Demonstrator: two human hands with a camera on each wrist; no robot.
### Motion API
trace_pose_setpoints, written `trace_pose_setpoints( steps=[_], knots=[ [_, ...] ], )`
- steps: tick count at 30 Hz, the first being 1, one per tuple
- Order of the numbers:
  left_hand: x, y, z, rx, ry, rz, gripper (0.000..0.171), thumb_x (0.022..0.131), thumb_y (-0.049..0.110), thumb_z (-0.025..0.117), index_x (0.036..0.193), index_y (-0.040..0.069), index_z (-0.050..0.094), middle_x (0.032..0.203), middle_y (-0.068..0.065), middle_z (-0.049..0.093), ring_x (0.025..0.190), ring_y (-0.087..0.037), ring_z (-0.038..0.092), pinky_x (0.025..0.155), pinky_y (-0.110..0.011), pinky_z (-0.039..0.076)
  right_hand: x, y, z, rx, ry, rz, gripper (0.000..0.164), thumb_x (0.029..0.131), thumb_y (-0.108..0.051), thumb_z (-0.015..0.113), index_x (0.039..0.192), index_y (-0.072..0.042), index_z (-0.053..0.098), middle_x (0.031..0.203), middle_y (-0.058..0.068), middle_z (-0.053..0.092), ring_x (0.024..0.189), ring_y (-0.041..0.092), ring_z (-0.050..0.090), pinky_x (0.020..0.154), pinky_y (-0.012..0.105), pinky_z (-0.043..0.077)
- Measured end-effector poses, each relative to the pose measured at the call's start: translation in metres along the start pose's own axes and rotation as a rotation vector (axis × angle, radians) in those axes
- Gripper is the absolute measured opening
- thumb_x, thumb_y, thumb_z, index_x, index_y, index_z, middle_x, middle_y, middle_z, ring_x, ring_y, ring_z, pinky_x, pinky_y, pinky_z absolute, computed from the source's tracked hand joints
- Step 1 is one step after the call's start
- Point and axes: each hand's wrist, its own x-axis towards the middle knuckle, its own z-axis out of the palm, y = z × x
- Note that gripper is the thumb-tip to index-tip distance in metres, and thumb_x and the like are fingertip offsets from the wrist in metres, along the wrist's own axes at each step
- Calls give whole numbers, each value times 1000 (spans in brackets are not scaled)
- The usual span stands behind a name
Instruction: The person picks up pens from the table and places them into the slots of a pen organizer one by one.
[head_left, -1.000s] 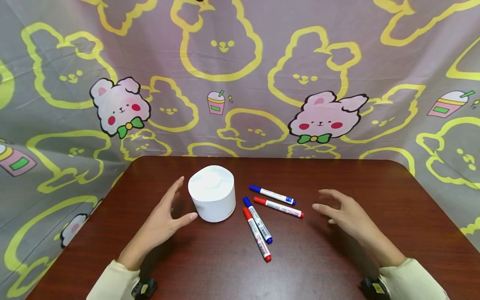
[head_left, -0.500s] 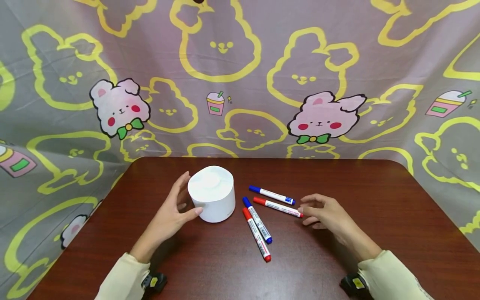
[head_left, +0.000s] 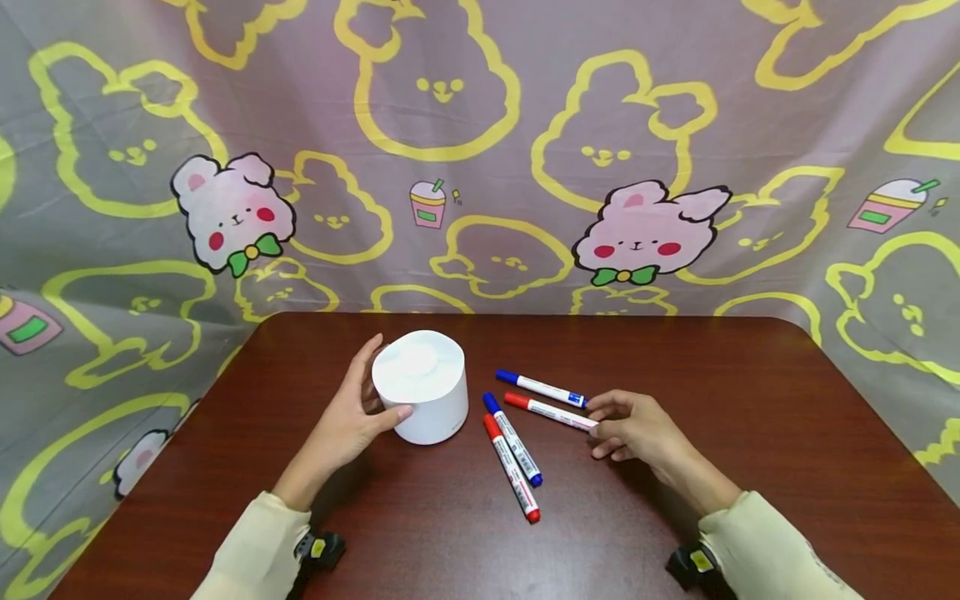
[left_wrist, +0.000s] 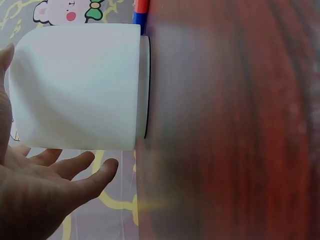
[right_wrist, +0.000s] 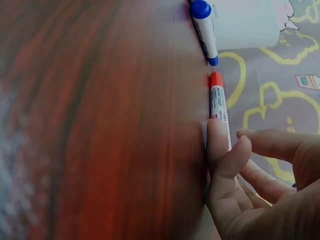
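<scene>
A white rounded container (head_left: 429, 400) with a lid-like top stands on the brown table. My left hand (head_left: 341, 421) is around its left side, the thumb in front and the fingers toward the back. In the left wrist view those fingers (left_wrist: 85, 185) are spread out beside the container's white wall (left_wrist: 80, 90). My right hand (head_left: 637, 429) is at the right end of a red-capped marker (head_left: 551, 411), hiding that end. In the right wrist view, one finger overlaps this red marker (right_wrist: 218, 97), while the index finger and thumb are apart from each other.
A blue-capped marker (head_left: 542, 388) lies just behind the red one. Another blue marker (head_left: 513, 442) and a second red marker (head_left: 512, 471) lie side by side, slanting toward the front. Behind the table (head_left: 712, 358) hangs a patterned cloth (head_left: 480, 167).
My left hand has moved right, its thumb now overlapping the container's front. The right hand has come left to the red marker's end. The container and markers have stayed put.
</scene>
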Motion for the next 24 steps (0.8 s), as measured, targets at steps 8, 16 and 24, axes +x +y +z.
trace_pose_setpoints(
  steps=[8,16,24],
  knots=[
    [1,0,-1,1,-12,-24,108,89,8,83,168,27,11,172,-13,18,148,-43,44,107,-54,49,3,1,4,-72,38,-20,36,91,5,70,126,8,64,98,7,63,58,16,70,50,28,49],
    [1,2,0,5,-21,-27,105,92,12,82,168,26,11,171,-15,18,143,-45,49,101,-44,55,7,3,7,-170,94,-32,27,90,5,70,116,8,69,88,5,62,53,15,66,46,27,46],
    [-1,2,-1,12,-11,-28,105,91,10,82,168,24,11,170,-17,20,141,-46,51,104,-52,53,6,2,10,-217,111,-38,17,90,0,68,106,5,73,75,4,71,53,15,65,46,28,44]
  ],
)
